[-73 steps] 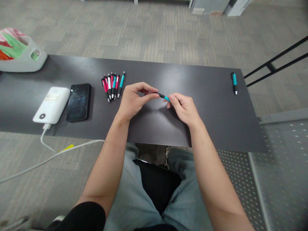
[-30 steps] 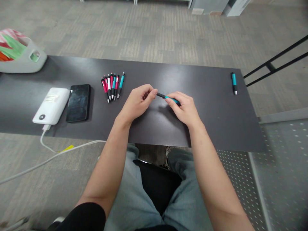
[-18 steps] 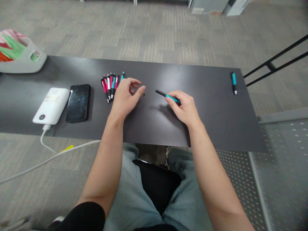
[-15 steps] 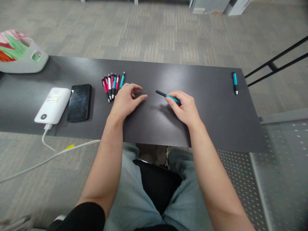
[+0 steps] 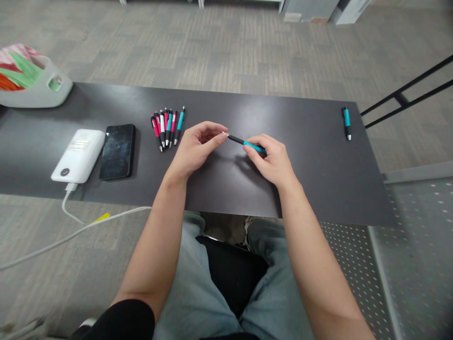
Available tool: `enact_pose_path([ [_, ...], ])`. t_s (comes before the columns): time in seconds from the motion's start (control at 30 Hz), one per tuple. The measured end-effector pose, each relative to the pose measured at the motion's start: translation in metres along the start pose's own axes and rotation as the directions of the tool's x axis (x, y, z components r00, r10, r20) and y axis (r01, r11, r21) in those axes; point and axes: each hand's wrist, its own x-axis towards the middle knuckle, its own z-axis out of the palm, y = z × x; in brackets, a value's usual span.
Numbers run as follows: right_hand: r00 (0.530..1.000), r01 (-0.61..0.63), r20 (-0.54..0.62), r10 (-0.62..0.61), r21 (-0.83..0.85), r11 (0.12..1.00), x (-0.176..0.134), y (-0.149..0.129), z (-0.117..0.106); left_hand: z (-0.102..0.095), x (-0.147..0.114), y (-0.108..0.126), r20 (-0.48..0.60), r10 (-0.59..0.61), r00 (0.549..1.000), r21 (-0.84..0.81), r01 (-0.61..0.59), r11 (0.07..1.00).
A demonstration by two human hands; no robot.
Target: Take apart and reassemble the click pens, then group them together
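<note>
We observe the teal-and-black pen [image 5: 244, 142] held between both hands above the middle of the table [image 5: 318, 174]. Its long axis slants across the view: black grip end toward the left hand [image 5: 198, 146] and slightly away from us, teal barrel running back, nearer us, into the right hand [image 5: 271, 156]. Right fingers are closed around the barrel; left thumb and fingers pinch the silver tip [image 5: 225, 134] at the grip end. We cannot tell whether tip and grip are joined. Beside the left hand, the pen cluster [image 5: 168, 128] lies with silver tips toward us, as does the lone teal pen [image 5: 347, 123] near the table's right end. Labels: the white power bank [image 5: 79, 153] carries several printed lines, too small for us to read; pale marks on some clustered pens are likewise illegible.
</note>
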Motion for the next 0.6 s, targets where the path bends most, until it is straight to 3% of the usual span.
enact_pose_path([
  [0.17, 1.0, 0.006, -0.001, -0.006, 0.004, 1.0, -0.0003, -0.0019, -0.0003, 0.0032, -0.0003, 0.002, 0.022, 0.012, 1.0, -0.059, -0.01, 0.998],
  [0.43, 0.998, -0.041, -0.037, 0.043, 0.044, 0.998, -0.0024, -0.0017, -0.0002, 0.0011, -0.0013, -0.0009, 0.029, 0.038, 0.999, 0.003, -0.038, 0.999],
  [0.6, 0.999, -0.028, -0.029, 0.03, 0.058, 0.998, -0.0012, -0.0001, 0.0004, 0.0026, -0.0005, -0.0029, -0.027, 0.039, 0.999, 0.014, -0.039, 0.999],
])
